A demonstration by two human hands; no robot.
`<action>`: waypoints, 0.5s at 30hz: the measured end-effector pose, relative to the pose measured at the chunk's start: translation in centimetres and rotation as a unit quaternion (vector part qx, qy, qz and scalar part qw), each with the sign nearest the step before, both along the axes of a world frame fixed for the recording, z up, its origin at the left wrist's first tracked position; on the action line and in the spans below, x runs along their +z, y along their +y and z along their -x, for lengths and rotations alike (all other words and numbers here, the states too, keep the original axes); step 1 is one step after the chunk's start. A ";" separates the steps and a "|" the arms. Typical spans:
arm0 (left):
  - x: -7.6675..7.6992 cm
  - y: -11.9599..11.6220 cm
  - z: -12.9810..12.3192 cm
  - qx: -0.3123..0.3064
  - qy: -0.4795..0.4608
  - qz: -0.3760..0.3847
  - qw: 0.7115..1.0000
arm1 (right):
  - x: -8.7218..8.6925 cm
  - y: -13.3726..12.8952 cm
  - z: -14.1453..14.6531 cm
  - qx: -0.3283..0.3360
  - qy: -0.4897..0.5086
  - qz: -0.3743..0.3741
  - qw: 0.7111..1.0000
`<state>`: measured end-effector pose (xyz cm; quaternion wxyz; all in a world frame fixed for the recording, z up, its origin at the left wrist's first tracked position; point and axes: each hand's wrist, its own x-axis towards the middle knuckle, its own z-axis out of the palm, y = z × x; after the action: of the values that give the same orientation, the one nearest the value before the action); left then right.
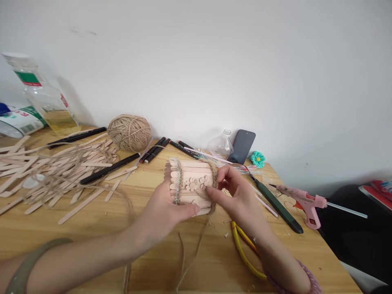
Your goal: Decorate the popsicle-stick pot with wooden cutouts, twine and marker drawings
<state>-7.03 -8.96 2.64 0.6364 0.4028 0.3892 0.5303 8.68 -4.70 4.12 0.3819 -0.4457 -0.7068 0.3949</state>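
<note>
A small holder made of popsicle sticks [191,169] lies on its side in my left hand [171,204], whose thumb presses its lower front. Wooden flower cut-outs [192,184] decorate the front, and a glittery braided cord [178,183] rings the scalloped left end. Jute twine [213,171] wraps the right end, with loose strands hanging down to the table. My right hand [234,192] pinches at that end, thumb on the front near a flower and fingers by the twine. Whether its fingertips hold a bit of twine or the holder's edge, I cannot tell.
Loose popsicle sticks [82,163] cover the left of the wooden table, with black markers [110,168] among them. Behind stand a twine ball [130,131], a glass bottle [56,110] and a phone [242,146]. Rightward lie a green-handled tool [280,208], a pink glue gun [309,204] and a yellow loop [245,253].
</note>
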 end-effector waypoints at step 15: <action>0.2 0.2 -0.1 0.002 -0.012 0.019 1.000 | -0.2 0.2 0.2 -0.004 -0.020 -0.034 0.999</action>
<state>-6.94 -8.81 2.81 0.6475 0.3833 0.3923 0.5291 8.48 -4.50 3.92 0.3839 -0.4436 -0.7253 0.3602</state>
